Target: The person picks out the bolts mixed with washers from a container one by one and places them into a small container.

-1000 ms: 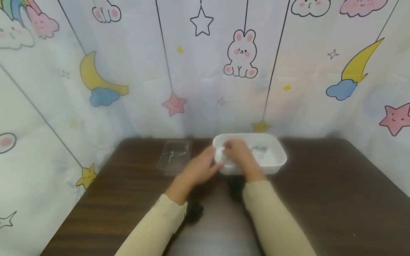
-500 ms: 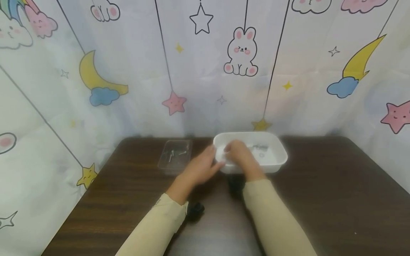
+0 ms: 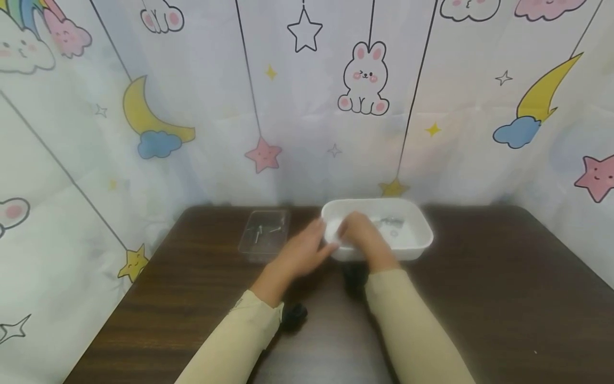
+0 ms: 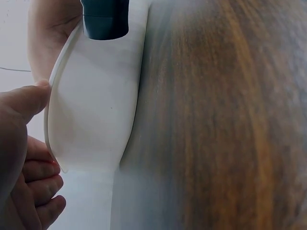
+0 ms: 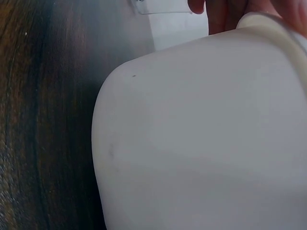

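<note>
A white plastic tub (image 3: 412,250) stands at the back of the dark wooden table. My left hand (image 3: 299,253) grips its left end. In the left wrist view the thumb (image 4: 31,98) lies on the rim and the other fingers curl below it. My right hand (image 3: 364,240) reaches over the front rim into the tub's left part, fingers bent down. I cannot tell what its hidden fingertips hold. Small clear or greyish pieces (image 3: 390,222) lie on the tub's floor, right of that hand.
Left of the tub stands a clear plastic box (image 3: 246,244) holding a few small screw-like metal pieces (image 3: 259,233). Dark wrist cameras (image 3: 293,318) sit under both wrists. A patterned curtain (image 3: 307,106) hangs behind the table (image 3: 479,298).
Both hands stay almost in place at the tub. The right fingertips shift slightly within its left part; the whole view drifts a little with the head.
</note>
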Demonstrator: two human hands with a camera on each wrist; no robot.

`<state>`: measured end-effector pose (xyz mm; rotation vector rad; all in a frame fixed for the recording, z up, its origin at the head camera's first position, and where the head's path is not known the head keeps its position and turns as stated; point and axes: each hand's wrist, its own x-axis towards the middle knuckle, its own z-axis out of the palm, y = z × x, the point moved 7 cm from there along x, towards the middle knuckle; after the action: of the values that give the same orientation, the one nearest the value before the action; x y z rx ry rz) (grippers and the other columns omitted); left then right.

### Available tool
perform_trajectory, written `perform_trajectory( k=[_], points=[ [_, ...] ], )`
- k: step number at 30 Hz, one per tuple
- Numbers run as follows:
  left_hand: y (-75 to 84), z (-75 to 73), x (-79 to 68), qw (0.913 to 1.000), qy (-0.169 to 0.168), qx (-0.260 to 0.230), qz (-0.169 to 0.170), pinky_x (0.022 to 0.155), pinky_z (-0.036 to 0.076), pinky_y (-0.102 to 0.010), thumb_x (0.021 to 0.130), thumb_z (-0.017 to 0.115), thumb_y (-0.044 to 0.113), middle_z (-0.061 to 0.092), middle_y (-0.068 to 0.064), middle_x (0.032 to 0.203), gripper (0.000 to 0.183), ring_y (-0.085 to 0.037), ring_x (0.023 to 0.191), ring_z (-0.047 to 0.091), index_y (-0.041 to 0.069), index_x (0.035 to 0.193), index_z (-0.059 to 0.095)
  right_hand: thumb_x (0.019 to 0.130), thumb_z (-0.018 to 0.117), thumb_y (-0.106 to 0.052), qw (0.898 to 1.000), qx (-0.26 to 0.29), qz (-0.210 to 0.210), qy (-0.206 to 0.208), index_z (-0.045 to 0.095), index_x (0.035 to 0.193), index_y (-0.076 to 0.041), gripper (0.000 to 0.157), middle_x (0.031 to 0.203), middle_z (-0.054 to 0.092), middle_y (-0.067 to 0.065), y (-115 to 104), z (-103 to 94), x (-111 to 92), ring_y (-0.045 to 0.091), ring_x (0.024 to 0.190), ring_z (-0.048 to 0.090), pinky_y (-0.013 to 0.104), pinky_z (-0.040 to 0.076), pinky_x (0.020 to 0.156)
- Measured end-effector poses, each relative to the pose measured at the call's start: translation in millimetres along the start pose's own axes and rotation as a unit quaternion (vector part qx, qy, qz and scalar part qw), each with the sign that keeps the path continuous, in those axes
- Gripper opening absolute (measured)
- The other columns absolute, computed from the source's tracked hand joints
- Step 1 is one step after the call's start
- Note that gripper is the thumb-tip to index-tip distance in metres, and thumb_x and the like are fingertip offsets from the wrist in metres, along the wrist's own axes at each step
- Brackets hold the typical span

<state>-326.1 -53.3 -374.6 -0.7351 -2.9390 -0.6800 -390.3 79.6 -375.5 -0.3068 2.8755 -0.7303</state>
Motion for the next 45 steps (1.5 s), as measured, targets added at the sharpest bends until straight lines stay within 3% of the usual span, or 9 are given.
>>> perform_trajectory(
  k=[13, 21, 26, 31, 38, 45],
  points=[
    [4.0, -3.7, -1.8, 0.9999, 0.008, -0.001, 0.009, 0.120, 0.028, -0.043, 0.100, 0.049, 0.050, 0.026, -0.014, 0.161, 0.077, -0.029, 0.147, 0.029, 0.006, 0.157, 0.022, 0.073, 0.072, -0.002, 1.000, -0.004, 0.004, -0.003, 0.076, 0.089, -0.007, 0.017, 0.096, 0.073, 0.013, 1.1, 1.3, 1.4, 0.030, 0.091, 0.065, 0.041, 0.055, 0.087],
    [4.1, -3.5, -1.7, 0.9999, 0.007, 0.005, 0.013, 0.121, 0.025, -0.044, 0.100, 0.048, 0.050, 0.024, -0.015, 0.162, 0.077, -0.032, 0.148, 0.027, 0.005, 0.157, 0.021, 0.076, 0.070, -0.004, 0.999, -0.040, -0.028, -0.011, 0.077, 0.089, -0.005, 0.015, 0.096, 0.073, 0.014, -4.7, 1.8, -0.8, 0.031, 0.093, 0.066, 0.041, 0.054, 0.091],
    [3.3, -3.1, -1.3, 0.9999, 0.007, 0.004, 0.012, 0.120, 0.027, -0.044, 0.100, 0.049, 0.050, 0.025, -0.014, 0.162, 0.077, -0.030, 0.148, 0.028, 0.006, 0.157, 0.021, 0.078, 0.071, -0.007, 0.999, -0.033, -0.028, -0.013, 0.077, 0.089, -0.005, 0.013, 0.095, 0.073, 0.014, -5.2, 1.9, -3.5, 0.031, 0.092, 0.067, 0.041, 0.055, 0.090],
    [2.6, -2.4, -0.6, 0.9999, 0.006, 0.003, 0.008, 0.120, 0.027, -0.044, 0.100, 0.048, 0.051, 0.025, -0.014, 0.162, 0.076, -0.030, 0.148, 0.028, 0.006, 0.157, 0.022, 0.076, 0.070, -0.004, 0.999, -0.031, -0.025, -0.021, 0.076, 0.093, -0.007, 0.019, 0.102, 0.071, 0.014, -3.9, 3.6, -3.1, 0.031, 0.095, 0.065, 0.041, 0.053, 0.091],
    [3.1, -3.1, -1.6, 1.0000, 0.001, 0.002, 0.004, 0.121, 0.025, -0.044, 0.100, 0.048, 0.052, 0.023, -0.013, 0.163, 0.078, -0.030, 0.149, 0.026, 0.007, 0.157, 0.019, 0.076, 0.070, -0.007, 0.998, -0.048, -0.042, -0.023, 0.074, 0.091, -0.008, 0.015, 0.100, 0.069, 0.012, -6.8, 3.6, -4.4, 0.029, 0.089, 0.062, 0.041, 0.053, 0.085],
    [3.8, -3.1, -0.6, 0.9999, 0.004, 0.011, 0.010, 0.120, 0.026, -0.044, 0.100, 0.048, 0.051, 0.025, -0.015, 0.162, 0.077, -0.030, 0.148, 0.028, 0.006, 0.157, 0.021, 0.077, 0.072, -0.013, 0.998, -0.047, -0.030, -0.020, 0.074, 0.090, -0.008, 0.015, 0.094, 0.070, 0.010, -3.7, 4.4, -2.0, 0.026, 0.083, 0.063, 0.039, 0.055, 0.079]
  ],
)
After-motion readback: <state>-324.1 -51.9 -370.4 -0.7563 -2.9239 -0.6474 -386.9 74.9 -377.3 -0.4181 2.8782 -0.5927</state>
